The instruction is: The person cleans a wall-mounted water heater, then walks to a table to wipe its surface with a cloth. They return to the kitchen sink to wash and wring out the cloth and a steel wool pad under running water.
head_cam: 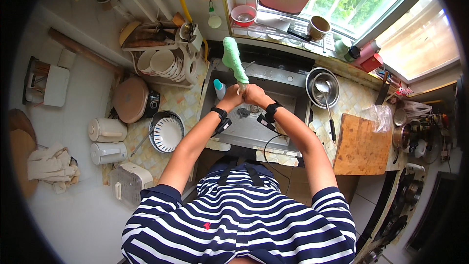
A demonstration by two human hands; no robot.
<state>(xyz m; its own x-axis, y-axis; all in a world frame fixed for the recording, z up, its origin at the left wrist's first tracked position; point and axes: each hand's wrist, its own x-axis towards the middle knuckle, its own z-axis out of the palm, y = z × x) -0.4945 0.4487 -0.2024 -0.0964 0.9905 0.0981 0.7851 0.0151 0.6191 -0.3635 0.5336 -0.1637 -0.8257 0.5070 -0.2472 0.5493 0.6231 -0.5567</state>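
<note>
Both my hands meet over the stainless steel sink, closed around a green cloth. My left hand is on the left side of the grip and my right hand presses against it on the right. The upper part of the cloth sticks out beyond my fists, and its lower end is bunched between them. A white bottle with a teal cap stands in the sink just left of my left hand. Below my fists, near the drain, lies a dark scouring pad.
Left of the sink are a dish rack with bowls and a patterned bowl in a colander. To the right sit a metal bowl with a ladle and a wooden cutting board. A cable hangs at the sink's front.
</note>
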